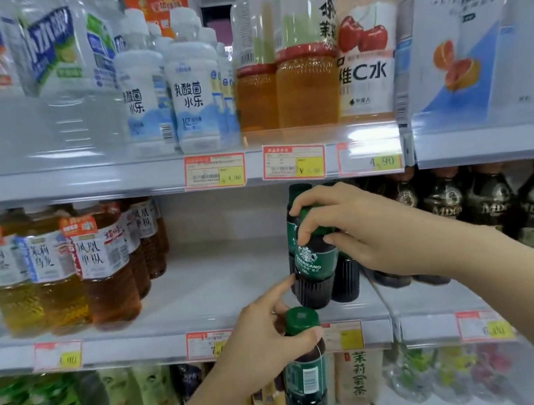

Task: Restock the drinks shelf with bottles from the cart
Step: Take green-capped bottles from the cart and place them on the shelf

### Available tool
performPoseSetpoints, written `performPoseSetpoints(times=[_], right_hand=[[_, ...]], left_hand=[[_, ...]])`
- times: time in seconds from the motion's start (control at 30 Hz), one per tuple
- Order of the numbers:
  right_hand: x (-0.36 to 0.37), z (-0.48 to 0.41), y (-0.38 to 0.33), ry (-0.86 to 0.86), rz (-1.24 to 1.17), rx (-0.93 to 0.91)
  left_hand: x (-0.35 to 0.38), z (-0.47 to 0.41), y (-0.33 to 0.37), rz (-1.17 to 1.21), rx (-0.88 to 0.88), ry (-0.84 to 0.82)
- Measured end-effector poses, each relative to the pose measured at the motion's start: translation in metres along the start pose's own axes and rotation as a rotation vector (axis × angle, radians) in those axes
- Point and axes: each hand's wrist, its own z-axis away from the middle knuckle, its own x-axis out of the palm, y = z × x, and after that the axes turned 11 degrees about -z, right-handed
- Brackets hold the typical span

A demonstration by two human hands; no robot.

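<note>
Store shelf (222,285) stocked with drinks: the right hand (356,225) grips a coffee bottle (313,260) by its cap, upright at the shelf's front edge. Below, the left hand (263,347) clasps a second bottle (305,376) by the neck, forefinger touching the first.

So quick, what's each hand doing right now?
Left hand: holding the lower bottle by its neck.
Right hand: holding the upper bottle by its cap.
</note>
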Motion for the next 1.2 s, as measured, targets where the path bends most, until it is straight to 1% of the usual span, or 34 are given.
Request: performPoseSetpoints(times=[0.2,0.37,0.57,0.63,0.7,0.77,0.8,0.83,0.87,0.9,0.93,0.97,1.0,1.1,1.17,1.2], right_hand=[[-0.003,-0.013,0.002,-0.057,0.066,-0.033],[0.013,-0.017,0.012,-0.095,0.114,-0.038],[0.036,-0.028,0.038,0.062,0.113,0.022],[0.047,-0.028,0.044,0.122,0.142,-0.011],[0.054,-0.020,0.044,0.267,0.136,-0.072],[0.059,-0.001,0.034,0.447,-0.032,-0.102],[0.062,0.011,0.023,0.493,-0.184,-0.057],[0.067,0.022,0.011,0.478,-0.359,0.024],[0.073,0.032,-0.001,0.414,-0.519,0.127],[0.079,0.040,-0.011,0.330,-0.632,0.218],[0.086,0.046,-0.016,0.264,-0.707,0.266],[0.092,0.050,-0.018,0.251,-0.756,0.279],[0.094,0.052,-0.017,0.291,-0.779,0.281],[0.082,0.057,-0.008,0.494,-0.746,0.285],[0.077,0.062,0.002,0.612,-0.665,0.295],[0.076,0.065,0.008,0.659,-0.655,0.317]], left_hand=[[-0.003,-0.004,-0.002,0.024,-0.026,0.013],[-0.005,-0.003,-0.004,0.020,-0.064,0.008],[-0.005,0.004,-0.001,0.038,-0.084,0.037],[-0.009,0.009,0.001,0.063,-0.075,0.072],[-0.015,0.014,0.008,0.086,-0.054,0.110],[-0.022,0.018,0.020,0.143,-0.036,0.151],[-0.025,0.019,0.027,0.176,-0.015,0.166],[-0.027,0.021,0.035,0.198,0.018,0.182],[-0.028,0.021,0.044,0.204,0.062,0.195],[-0.028,0.021,0.053,0.210,0.113,0.205],[-0.027,0.019,0.061,0.225,0.167,0.211],[-0.025,0.016,0.069,0.248,0.216,0.213],[-0.023,0.013,0.075,0.262,0.257,0.216],[-0.017,0.001,0.086,0.253,0.356,0.183],[-0.014,-0.004,0.086,0.169,0.395,0.170],[-0.013,-0.006,0.083,0.086,0.400,0.197]])
